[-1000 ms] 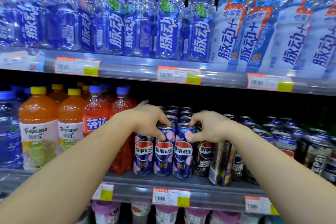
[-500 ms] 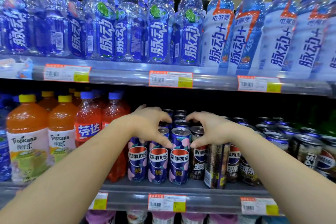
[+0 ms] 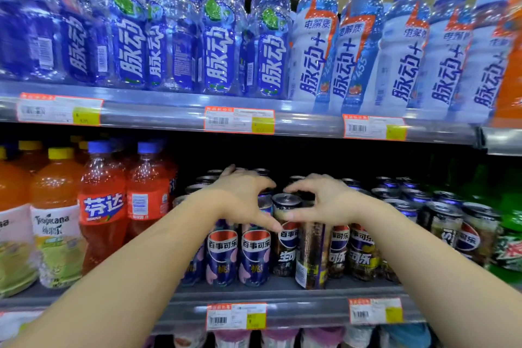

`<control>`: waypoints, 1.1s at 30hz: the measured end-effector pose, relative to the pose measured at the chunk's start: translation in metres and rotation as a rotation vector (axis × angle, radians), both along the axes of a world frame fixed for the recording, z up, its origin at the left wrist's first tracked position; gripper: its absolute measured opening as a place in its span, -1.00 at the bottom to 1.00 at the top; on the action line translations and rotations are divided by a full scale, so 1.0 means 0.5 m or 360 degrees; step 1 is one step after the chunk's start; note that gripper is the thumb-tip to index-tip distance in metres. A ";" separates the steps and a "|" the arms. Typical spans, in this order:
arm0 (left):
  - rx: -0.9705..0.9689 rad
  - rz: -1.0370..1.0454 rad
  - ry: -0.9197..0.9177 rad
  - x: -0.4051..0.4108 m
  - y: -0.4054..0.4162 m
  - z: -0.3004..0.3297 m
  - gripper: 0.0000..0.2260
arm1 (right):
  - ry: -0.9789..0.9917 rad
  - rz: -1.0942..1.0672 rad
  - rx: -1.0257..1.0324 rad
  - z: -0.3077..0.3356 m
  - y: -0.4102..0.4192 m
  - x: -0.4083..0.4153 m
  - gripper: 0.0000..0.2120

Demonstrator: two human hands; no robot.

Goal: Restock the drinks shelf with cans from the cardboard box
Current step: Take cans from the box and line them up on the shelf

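Observation:
Slim Pepsi cans stand in rows on the lower shelf (image 3: pixel 282 289). Blue-and-pink cans (image 3: pixel 255 254) fill the left columns, and black-labelled cans (image 3: pixel 286 237) stand to their right. My left hand (image 3: pixel 243 198) arches over the tops of the blue cans, its thumb pointing down toward the front black can. My right hand (image 3: pixel 324 200) arches over the neighbouring dark cans (image 3: pixel 310 257), with its thumb against that same black can. Between the two hands shows that can's silver top (image 3: pixel 286 200). Neither hand plainly grips a can. The cardboard box is out of view.
Orange Tropicana (image 3: pixel 56 220) and red Fanta bottles (image 3: pixel 103 215) stand left of the cans. More Pepsi cans (image 3: pixel 469 234) and green bottles (image 3: pixel 508 234) are to the right. The upper shelf (image 3: pixel 158 116) hangs close overhead, holding blue drink bottles (image 3: pixel 217 45). Price tags (image 3: pixel 236 316) line the shelf edges.
Both hands let go of the blue can tops, opened into arches and shifted one column right, now flanking the front black can. The view came closer.

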State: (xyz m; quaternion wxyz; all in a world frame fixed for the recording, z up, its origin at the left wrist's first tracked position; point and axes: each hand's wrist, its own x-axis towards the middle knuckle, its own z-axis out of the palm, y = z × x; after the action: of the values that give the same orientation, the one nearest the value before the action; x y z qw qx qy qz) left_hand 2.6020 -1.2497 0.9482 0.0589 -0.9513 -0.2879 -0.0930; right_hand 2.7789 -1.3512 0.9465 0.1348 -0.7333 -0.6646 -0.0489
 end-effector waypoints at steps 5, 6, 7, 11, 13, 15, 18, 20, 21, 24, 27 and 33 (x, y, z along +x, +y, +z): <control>0.0039 -0.0024 0.0026 0.061 -0.026 -0.011 -0.17 | 0.0485 0.0050 0.0354 0.020 -0.069 0.043 -0.63; 0.0054 -0.0013 0.0055 0.070 -0.030 -0.013 -0.18 | 0.0394 0.0026 0.0283 0.017 -0.083 0.054 -0.60; 0.0071 -0.0004 0.0074 0.075 -0.031 -0.014 -0.19 | 0.0300 0.0005 0.0183 0.009 -0.093 0.064 -0.52; 0.0082 -0.0009 0.0067 0.082 -0.026 -0.013 -0.26 | -0.0071 -0.0232 -0.0081 -0.031 -0.102 0.083 -0.10; 0.0051 -0.0025 0.0081 0.080 -0.023 -0.010 -0.21 | -0.0260 -0.0338 -0.0096 -0.040 -0.097 0.084 -0.09; 0.0001 -0.0078 0.0070 0.081 -0.026 -0.008 -0.11 | -0.0283 -0.0363 -0.0074 -0.043 -0.094 0.086 -0.20; -0.0059 -0.0217 0.0008 0.094 -0.038 -0.013 -0.12 | -0.0116 -0.0302 0.0079 -0.047 -0.090 0.099 -0.42; -0.0049 -0.0262 0.0032 0.106 -0.047 -0.018 -0.20 | -0.0045 -0.0267 0.0135 -0.049 -0.089 0.109 -0.46; -0.0040 -0.0263 0.0042 0.110 -0.049 -0.020 -0.24 | -0.0013 -0.0245 0.0145 -0.050 -0.089 0.114 -0.46; -0.0034 -0.0224 0.0034 0.117 -0.050 -0.018 -0.27 | 0.0074 -0.0178 0.0136 -0.049 -0.092 0.137 -0.49; 0.0024 -0.0217 0.0014 0.126 -0.049 -0.019 -0.30 | 0.0125 -0.0145 0.0105 -0.044 -0.099 0.159 -0.51; 0.0076 -0.0138 0.0001 0.151 -0.050 -0.026 -0.27 | 0.0099 -0.0095 0.0064 -0.038 -0.105 0.159 -0.50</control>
State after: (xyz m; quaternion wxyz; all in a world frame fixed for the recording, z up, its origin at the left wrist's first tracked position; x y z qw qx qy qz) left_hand 2.6776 -1.2750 0.9349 0.0776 -0.9612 -0.2442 -0.1022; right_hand 2.8585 -1.4038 0.9276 0.1688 -0.7511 -0.6368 -0.0434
